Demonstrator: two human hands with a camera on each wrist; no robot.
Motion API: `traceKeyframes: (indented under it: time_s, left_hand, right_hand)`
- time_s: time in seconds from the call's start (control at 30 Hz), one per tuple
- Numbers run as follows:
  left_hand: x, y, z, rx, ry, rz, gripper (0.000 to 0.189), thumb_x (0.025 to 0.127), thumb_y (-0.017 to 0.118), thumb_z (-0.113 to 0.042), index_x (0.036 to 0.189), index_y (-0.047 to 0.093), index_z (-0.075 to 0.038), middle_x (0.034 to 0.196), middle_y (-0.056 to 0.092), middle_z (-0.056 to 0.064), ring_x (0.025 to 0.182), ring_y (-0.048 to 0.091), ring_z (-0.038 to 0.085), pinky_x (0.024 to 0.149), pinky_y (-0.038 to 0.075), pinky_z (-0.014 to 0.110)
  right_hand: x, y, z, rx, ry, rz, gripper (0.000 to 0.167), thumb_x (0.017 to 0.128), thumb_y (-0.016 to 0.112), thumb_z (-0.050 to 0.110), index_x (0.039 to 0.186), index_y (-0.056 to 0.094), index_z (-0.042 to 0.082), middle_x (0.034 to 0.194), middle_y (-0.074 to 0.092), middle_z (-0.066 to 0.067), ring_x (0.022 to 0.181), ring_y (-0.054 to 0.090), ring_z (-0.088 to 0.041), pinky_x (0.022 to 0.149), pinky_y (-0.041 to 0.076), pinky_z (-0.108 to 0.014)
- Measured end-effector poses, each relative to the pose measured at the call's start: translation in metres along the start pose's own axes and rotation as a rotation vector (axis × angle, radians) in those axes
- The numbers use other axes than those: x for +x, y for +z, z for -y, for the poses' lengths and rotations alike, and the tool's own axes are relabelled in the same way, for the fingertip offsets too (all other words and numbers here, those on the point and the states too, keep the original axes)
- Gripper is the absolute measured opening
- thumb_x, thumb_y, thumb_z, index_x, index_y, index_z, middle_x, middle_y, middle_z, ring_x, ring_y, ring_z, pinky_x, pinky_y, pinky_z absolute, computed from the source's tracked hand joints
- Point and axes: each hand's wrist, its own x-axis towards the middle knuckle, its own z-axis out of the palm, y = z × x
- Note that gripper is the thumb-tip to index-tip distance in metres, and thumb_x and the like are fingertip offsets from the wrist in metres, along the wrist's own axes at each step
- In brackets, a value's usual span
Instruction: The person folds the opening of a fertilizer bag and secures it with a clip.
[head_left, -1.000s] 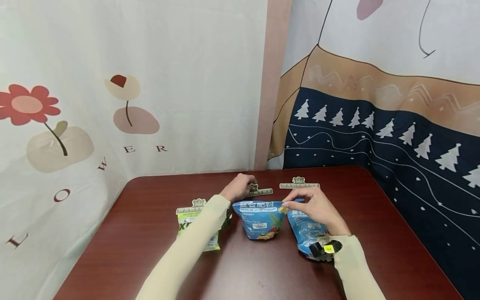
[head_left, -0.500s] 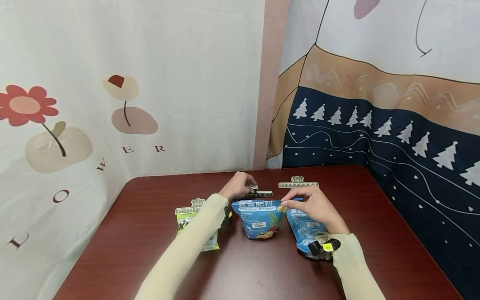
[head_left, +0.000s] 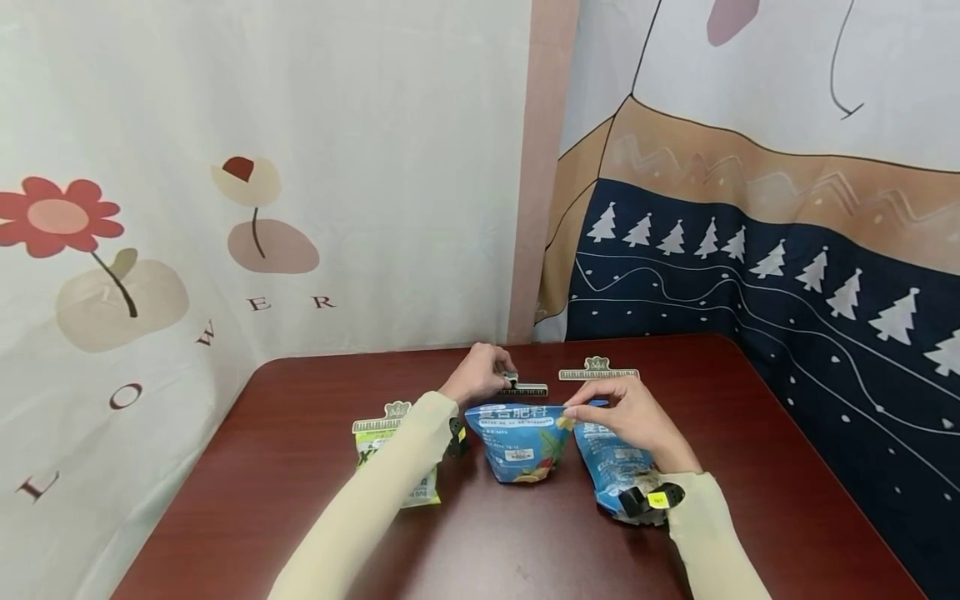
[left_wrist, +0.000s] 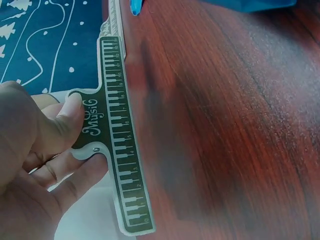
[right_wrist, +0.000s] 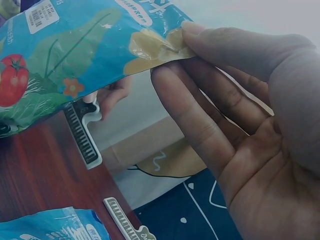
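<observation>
My left hand (head_left: 482,372) pinches a bag clip (left_wrist: 114,130) by its handle, thumb on the "Music" lettering. Piano keys and a number scale run along the clip's bar. Between thumb and fingers, my right hand (head_left: 626,410) grips the top right corner of a blue bag (head_left: 517,442). That bag stands upright on the table, printed with vegetables and a barcode label; in the right wrist view the pinched corner (right_wrist: 170,42) shows close up. The clip lies just behind the blue bag, apart from it.
Another blue bag (head_left: 611,462) lies to the right, partly under my right wrist. A second clip (head_left: 598,372) rests near the back edge of the table (head_left: 487,550). On the left, a green bag (head_left: 375,442) has a clip (head_left: 382,418) along its top, partly hidden by my left arm.
My left hand has tilted the clip slightly, and its bar now lies more level. The right hand and the blue bag have hardly moved.
</observation>
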Motion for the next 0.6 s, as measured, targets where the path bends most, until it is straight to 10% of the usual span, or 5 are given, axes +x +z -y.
traceKeyframes:
  time_s: [0.6]
  left_hand:
    - [-0.010,-0.022,0.001,-0.077,-0.014,-0.144,0.013,0.083,0.071,0.003,0.086,0.079,-0.007,0.083,0.074,0.006,0.072,0.064,0.014,0.065,0.055,0.028]
  right_hand:
    - [-0.001,-0.001,0.002,-0.013,0.006,0.001,0.009,0.089,0.081,0.028,0.097,0.082,0.025,0.093,0.078,0.004,0.089,0.069,-0.021,0.075,0.059,-0.031]
